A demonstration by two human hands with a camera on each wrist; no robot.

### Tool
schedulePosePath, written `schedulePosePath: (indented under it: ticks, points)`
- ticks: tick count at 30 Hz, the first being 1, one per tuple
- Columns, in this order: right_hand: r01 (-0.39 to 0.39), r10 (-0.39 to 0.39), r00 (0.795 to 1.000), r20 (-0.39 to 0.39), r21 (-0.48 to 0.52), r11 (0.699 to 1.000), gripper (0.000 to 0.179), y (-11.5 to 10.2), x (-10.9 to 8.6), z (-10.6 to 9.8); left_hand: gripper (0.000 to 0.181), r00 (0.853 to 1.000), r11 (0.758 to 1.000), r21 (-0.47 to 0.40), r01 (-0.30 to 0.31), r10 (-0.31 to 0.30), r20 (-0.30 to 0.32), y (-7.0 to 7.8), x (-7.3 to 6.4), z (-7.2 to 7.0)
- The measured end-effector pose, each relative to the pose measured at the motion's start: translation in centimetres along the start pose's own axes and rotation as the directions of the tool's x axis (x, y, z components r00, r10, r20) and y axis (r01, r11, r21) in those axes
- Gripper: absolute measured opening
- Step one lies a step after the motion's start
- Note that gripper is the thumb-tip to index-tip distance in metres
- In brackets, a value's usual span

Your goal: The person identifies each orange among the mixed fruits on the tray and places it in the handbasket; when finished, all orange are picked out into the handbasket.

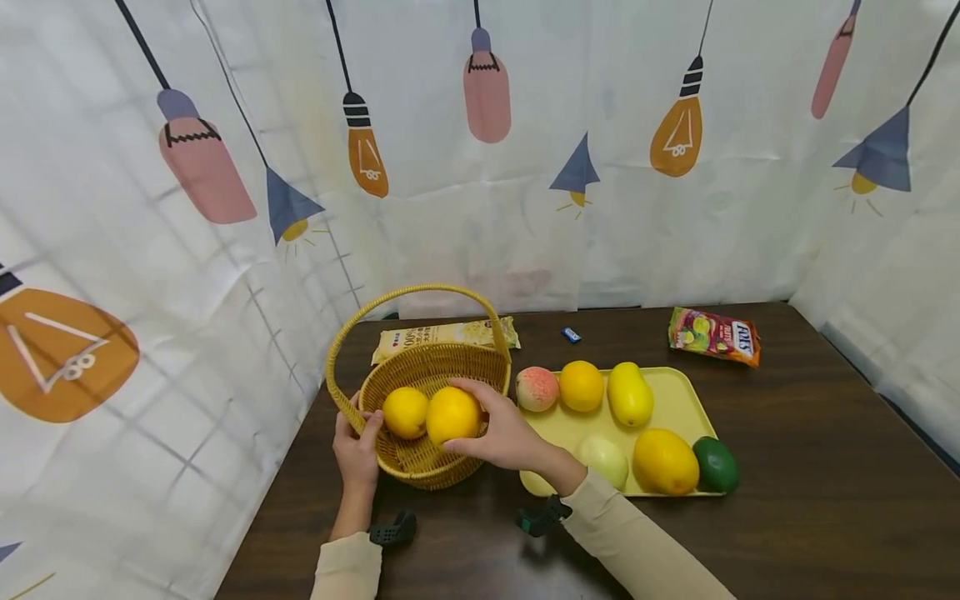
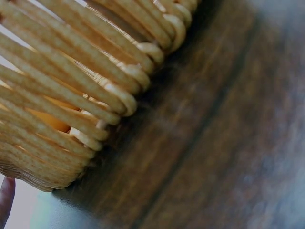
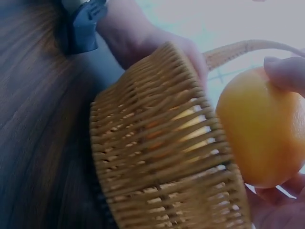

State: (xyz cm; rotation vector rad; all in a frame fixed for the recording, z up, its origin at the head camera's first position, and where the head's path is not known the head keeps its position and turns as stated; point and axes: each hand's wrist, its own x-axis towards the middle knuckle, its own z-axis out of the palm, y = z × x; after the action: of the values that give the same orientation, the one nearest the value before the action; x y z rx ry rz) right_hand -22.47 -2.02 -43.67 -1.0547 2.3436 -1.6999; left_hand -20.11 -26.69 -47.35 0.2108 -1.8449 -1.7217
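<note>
A yellow wicker basket with a tall arched handle stands on the dark table, and one orange lies inside. My left hand grips the basket's left rim near the foot of the handle. Between thumb and fingers, my right hand holds another orange over the basket's opening. In the right wrist view the held orange appears beside the basket's rim. Close up in the left wrist view is the woven basket wall; only a fingertip of the left hand shows there.
Right of the basket, a yellow tray bears a peach, an orange, a pale green fruit, yellow fruits and a dark green fruit. Behind stand a snack pack, a blue wrapper and a candy bag.
</note>
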Motion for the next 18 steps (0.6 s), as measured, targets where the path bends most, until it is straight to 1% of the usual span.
schedulePosePath:
  ticks: [4,6,10,14,18]
  points:
    - [-0.002,0.002,1.0,0.006,-0.046,0.999,0.078,0.3,1.0,0.9,0.044,1.0,1.0,-0.004,-0.001,0.001,-0.002,0.0,0.1,0.0]
    - [-0.005,0.007,1.0,0.023,-0.077,0.997,0.08,0.2,1.5,1.1,0.044,1.0,1.0,-0.004,0.003,-0.003,-0.005,0.0,0.1,0.0]
    - [-0.014,0.024,0.997,0.071,-0.148,0.989,0.082,0.2,2.3,1.2,0.034,1.0,1.0,-0.011,-0.002,0.002,0.001,0.2,0.1,0.1]
    - [-0.013,0.038,0.992,0.122,-0.199,0.98,0.082,0.2,2.9,1.1,0.037,1.0,1.0,-0.018,0.001,-0.001,0.005,0.3,0.2,0.2]
    - [0.0,0.045,0.983,0.18,-0.245,0.97,0.083,0.4,3.3,1.3,0.038,1.0,0.999,-0.036,0.0,0.0,0.011,0.2,0.2,0.2]
